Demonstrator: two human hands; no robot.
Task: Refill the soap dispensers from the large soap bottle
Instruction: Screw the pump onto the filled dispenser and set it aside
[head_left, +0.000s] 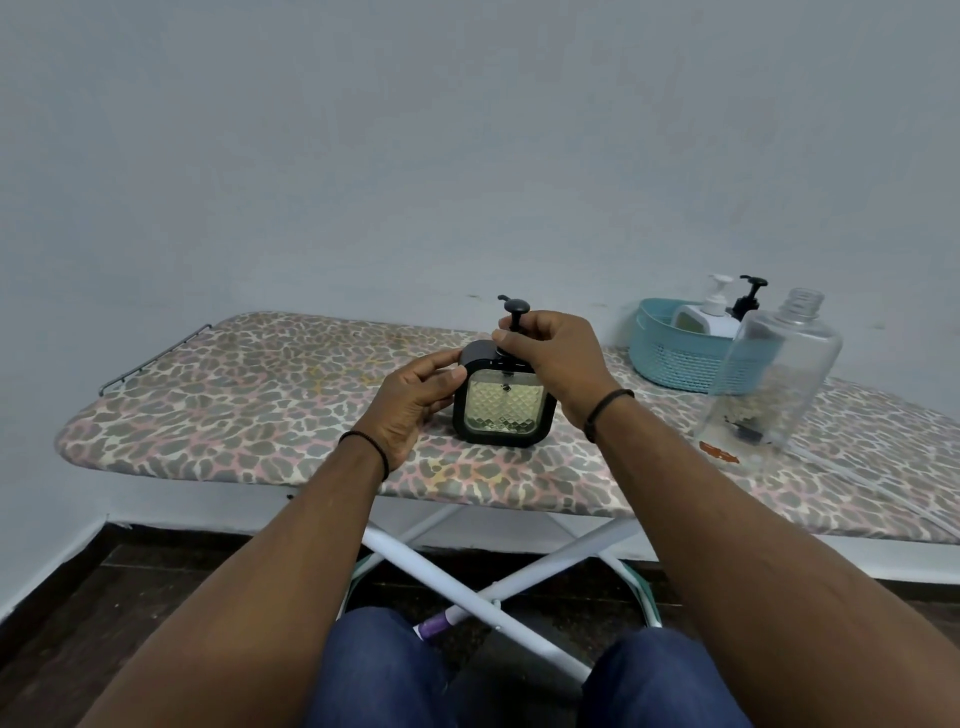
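The ironing board (218, 405) with its leopard-print cover runs left to right across the view and carries everything; at its right end a blue basket (675, 358) holds a white dispenser (709, 317) and a second black pump (748, 296); just in front of the basket stands the large soap bottle (774, 374), clear, uncapped, upright with its open neck pointing up and slightly away, and looking nearly empty but for a little residue at the bottom.

Near the middle of the board stands the black square dispenser (501, 402); its long axis is vertical, its patterned window faces the person, and its pump spout (511, 306) points left and away.

The left hand (415, 400) grips the dispenser's upper left corner, thumb on the front edge, steadying it; the right hand (550, 353) has its fingers curled round the pump collar just under the head.

The step in hand appears to be turning the pump on its thread; whether it is coming off for filling or going back on I cannot tell, though pale liquid seems to fill much of the window; the next move calls for a firm hold on the body while the collar turns, keeping the dispenser upright so nothing spills.
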